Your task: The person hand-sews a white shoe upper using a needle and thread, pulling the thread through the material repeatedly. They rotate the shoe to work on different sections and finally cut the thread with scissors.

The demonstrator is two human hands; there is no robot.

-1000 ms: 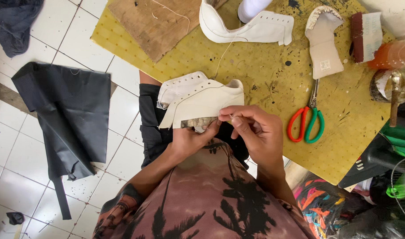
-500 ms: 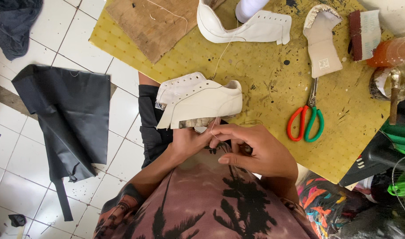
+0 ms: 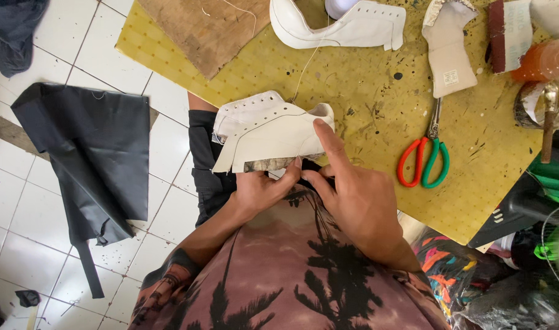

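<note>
Left hand [image 3: 258, 192] pinches white shoe upper [image 3: 268, 129] at lower edge; right hand [image 3: 347, 192] clamps its heel end. Scissors [image 3: 423, 157] right of grip.

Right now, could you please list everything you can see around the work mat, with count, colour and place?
shoe upper in hand: 1, white, at the near edge of the mat
second shoe upper: 1, white, far side of the mat
tongue piece: 1, cream, right of the second upper
scissors: 1, one red and one green handle, on the mat at right
work mat: 1, yellow, stained
brown sheet: 1, on the mat's far left
black fabric: 1, on the white tiled floor at left
thread: 1, pale, between the two uppers
left hand: pinching the upper's lower edge
right hand: forefinger on the upper's heel end
</note>
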